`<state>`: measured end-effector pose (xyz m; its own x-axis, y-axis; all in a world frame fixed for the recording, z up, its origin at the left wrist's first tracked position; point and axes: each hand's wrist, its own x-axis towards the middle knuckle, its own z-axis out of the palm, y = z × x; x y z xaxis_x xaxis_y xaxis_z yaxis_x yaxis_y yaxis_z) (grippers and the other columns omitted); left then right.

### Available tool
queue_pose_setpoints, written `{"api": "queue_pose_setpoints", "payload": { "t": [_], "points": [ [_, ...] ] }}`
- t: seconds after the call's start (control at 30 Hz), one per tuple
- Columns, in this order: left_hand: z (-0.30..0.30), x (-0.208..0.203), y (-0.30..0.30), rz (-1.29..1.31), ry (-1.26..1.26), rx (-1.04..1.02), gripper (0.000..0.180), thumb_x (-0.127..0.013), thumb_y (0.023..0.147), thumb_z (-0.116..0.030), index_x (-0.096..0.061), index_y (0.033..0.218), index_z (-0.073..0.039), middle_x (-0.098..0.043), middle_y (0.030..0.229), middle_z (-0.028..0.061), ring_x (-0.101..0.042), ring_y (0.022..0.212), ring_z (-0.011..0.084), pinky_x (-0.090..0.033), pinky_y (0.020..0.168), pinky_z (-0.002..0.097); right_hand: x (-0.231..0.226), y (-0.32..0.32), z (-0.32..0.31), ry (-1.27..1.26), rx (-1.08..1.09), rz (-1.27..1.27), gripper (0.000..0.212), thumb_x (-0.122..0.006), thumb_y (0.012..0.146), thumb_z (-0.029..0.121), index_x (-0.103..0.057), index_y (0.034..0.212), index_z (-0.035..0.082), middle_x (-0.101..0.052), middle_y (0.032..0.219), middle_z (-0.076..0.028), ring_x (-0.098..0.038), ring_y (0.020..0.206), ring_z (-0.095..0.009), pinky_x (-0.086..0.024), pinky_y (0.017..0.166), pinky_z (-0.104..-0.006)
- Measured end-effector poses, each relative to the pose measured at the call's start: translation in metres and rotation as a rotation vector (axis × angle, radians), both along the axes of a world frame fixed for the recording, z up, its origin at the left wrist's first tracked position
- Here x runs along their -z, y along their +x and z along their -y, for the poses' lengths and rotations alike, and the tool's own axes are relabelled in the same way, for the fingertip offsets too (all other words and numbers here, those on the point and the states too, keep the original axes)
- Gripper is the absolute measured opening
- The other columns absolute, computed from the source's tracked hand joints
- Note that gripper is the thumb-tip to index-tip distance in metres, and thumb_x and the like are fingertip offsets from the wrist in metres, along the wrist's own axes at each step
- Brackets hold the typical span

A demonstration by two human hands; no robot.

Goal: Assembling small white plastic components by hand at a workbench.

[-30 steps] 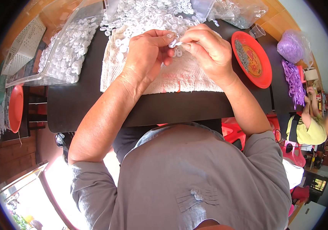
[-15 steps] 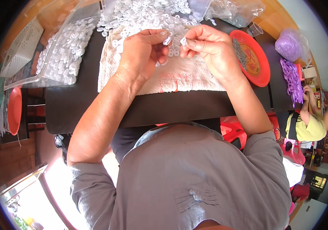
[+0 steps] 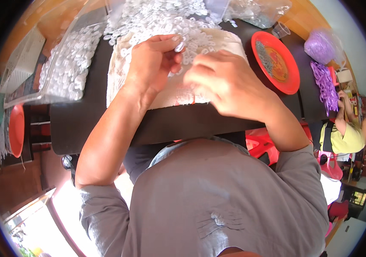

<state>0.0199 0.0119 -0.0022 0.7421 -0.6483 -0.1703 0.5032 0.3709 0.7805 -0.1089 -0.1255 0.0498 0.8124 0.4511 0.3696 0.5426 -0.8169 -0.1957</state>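
Observation:
My left hand [image 3: 151, 60] is closed, pinching a small white plastic piece [image 3: 180, 46] between thumb and forefinger. To its right my right hand [image 3: 230, 85] hovers over the near part of a cream towel [image 3: 232, 40], palm down. Motion smears its fingers, so whether anything is in them cannot be seen. Beyond both hands, a heap of small white oval plastic pieces [image 3: 161, 19] spreads over the far side of the towel and the dark table [image 3: 183, 122]. A red plate [image 3: 292, 83] to the right of my right hand bears small grey metal parts [image 3: 263, 58].
On the left stands a clear plastic bin [image 3: 41, 97] holding many white pieces. A clear cup [image 3: 281, 30], a clear bag [image 3: 255, 13] and purple strands [image 3: 325, 88] lie at the right. Another person in a yellow top [image 3: 347, 137] is at far right.
My right hand has moved down toward me and turned palm down, away from my left hand. The left hand still pinches a white piece. The view has shifted slightly.

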Motion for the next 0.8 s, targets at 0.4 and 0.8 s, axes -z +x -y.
{"api": "queue_pose_setpoints", "payload": {
  "t": [0.4,0.8],
  "points": [
    [-0.004,-0.001,-0.005,-0.028,0.066,-0.004,0.012,-0.057,0.093,-0.007,-0.057,0.1,0.002,-0.06,0.078,0.0093,-0.055,0.06,0.0148,-0.041,0.051,0.0275,-0.066,-0.028,-0.043,0.564,-1.289,-0.655,0.065,-0.06,0.082,0.016,-0.038,0.14,-0.003,-0.061,0.081,-0.012,-0.06,0.074,-0.034,-0.048,0.066,-0.0416],
    [-0.002,0.003,-0.003,-0.05,0.002,0.038,0.014,-0.055,0.093,-0.006,-0.059,0.102,0.004,-0.061,0.08,0.0091,-0.054,0.06,0.0143,-0.041,0.05,0.027,0.014,0.039,0.007,0.204,0.106,0.25,0.02,-0.067,0.073,-0.005,-0.065,0.091,0.004,-0.058,0.082,-0.006,-0.061,0.069,-0.023,-0.049,0.06,-0.0321]
  ]
}}
